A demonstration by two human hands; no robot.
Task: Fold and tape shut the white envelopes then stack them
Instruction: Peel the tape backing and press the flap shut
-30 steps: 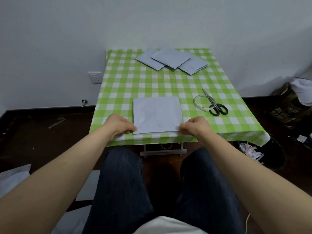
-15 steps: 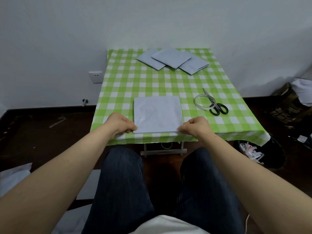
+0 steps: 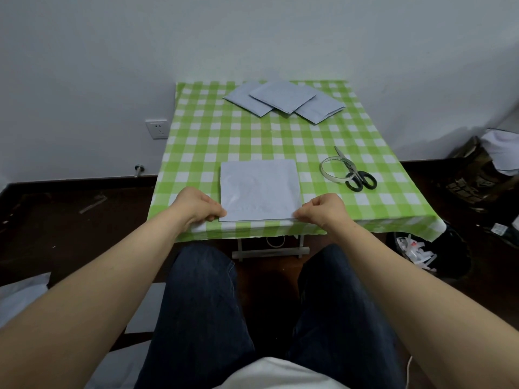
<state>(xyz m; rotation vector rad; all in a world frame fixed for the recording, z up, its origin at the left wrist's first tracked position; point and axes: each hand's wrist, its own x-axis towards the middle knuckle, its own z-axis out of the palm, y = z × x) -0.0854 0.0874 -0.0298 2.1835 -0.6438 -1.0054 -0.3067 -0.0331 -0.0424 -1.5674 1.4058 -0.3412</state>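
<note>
1. The counter (image 3: 252, 141), covered in a green-and-white checked cloth, stands against a pale wall, with the person's knees just short of its near edge.
2. A pile of three envelopes (image 3: 283, 99) lies at the counter's far edge, near the middle. They overlap loosely and are fanned out rather than squared up.
3. The white envelope (image 3: 259, 189) lies flat on the counter's near half, about central. Its near side runs along the counter's near edge.
4. A dark bin (image 3: 449, 265) with paper scraps in it sits on the floor beside the counter's near right corner.
5. The left grip (image 3: 196, 204) rests at the counter's near edge with its fingers curled, pinching the white envelope's near left corner.
6. The right grip (image 3: 323, 209) is at the same edge, also curled, pinching the near right corner.
7. Black-handled scissors (image 3: 348, 165) lie on the counter's right half with their blades closed and pointing towards the far edge.
8. A tape roll (image 3: 331, 178) lies flat there too, touching the scissors, which cross over its rim.
9. A wall socket (image 3: 156, 129) is on the wall just left of the counter.
</note>
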